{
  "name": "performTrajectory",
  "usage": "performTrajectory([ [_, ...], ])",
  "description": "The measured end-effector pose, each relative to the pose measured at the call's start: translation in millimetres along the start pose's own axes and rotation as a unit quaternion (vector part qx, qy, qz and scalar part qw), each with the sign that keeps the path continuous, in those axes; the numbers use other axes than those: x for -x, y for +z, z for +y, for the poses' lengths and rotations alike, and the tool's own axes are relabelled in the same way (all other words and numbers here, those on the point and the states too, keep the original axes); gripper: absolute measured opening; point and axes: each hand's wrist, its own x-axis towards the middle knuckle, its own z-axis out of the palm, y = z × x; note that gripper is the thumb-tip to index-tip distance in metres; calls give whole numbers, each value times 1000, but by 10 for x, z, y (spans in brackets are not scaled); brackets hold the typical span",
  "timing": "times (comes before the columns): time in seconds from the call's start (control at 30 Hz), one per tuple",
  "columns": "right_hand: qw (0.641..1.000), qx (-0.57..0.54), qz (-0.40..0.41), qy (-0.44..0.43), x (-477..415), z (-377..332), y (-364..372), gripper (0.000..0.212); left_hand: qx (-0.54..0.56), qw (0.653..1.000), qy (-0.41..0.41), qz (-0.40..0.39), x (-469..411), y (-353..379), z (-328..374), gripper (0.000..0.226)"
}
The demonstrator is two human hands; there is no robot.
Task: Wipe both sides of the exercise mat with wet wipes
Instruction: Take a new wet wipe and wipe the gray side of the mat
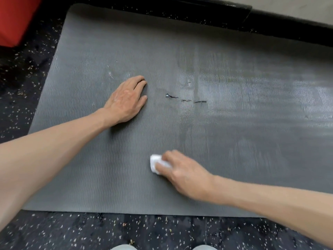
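Right hand [182, 170] blurred, wipe [154, 162] partly hidden under its fingers, mat [252, 123] cut off at right edge

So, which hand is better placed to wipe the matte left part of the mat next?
Right, probably. The right hand holds the white wipe on the mat, next to that matte part. The left hand lies flat on the mat, holding nothing.

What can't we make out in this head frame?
- Wet wipe: mostly under the fingers of the right hand and motion-blurred; its fold is unclear.
- Exercise mat: right end cut off by the frame edge; underside hidden against the floor.
- Red object: cropped at the top-left corner, unidentifiable.
- Mat surface beneath the left hand: covered by it.
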Motion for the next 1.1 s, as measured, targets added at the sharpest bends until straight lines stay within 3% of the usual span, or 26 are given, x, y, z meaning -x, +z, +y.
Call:
performTrajectory([
  [0.1,989,-4,-110,-94,394,-319,148,24,2,1000,-3,2,9,12,-4,49],
  [0.17,985,8,-135,-111,488,-309,168,21,15,1000,-7,13,7,30,20,46],
  [0.3,999,-1,19,35,168,182,-94,19,52,997,-34,40,-36,47,66,40],
  [0.37,998,10,42,48,175,261,-121,13,65,995,-48,50,-52,56,80,38],
  [0.53,992,-3,-107,-71,704,-59,24,27,86,991,-80,67,-58,118,143,36],
  [0.57,991,19,-94,-88,657,25,-11,25,89,989,-88,72,-78,121,163,35],
  [0.67,998,41,37,-26,160,532,-252,48,94,984,-125,85,-187,76,202,29],
  [0.8,981,101,134,100,-237,906,-499,18,100,979,-161,79,-348,-5,168,25],
  [0.87,989,75,100,80,-57,720,-356,16,104,978,-158,83,-386,6,131,25],
  [1.0,996,7,-67,-58,399,267,-162,19,100,979,-151,97,-451,18,39,25],
  [1.03,995,8,-74,-66,339,335,-207,20,95,980,-147,97,-481,10,21,26],
  [1.1,1000,24,-8,-15,57,633,-349,19,85,982,-140,98,-576,-5,-2,26],
])
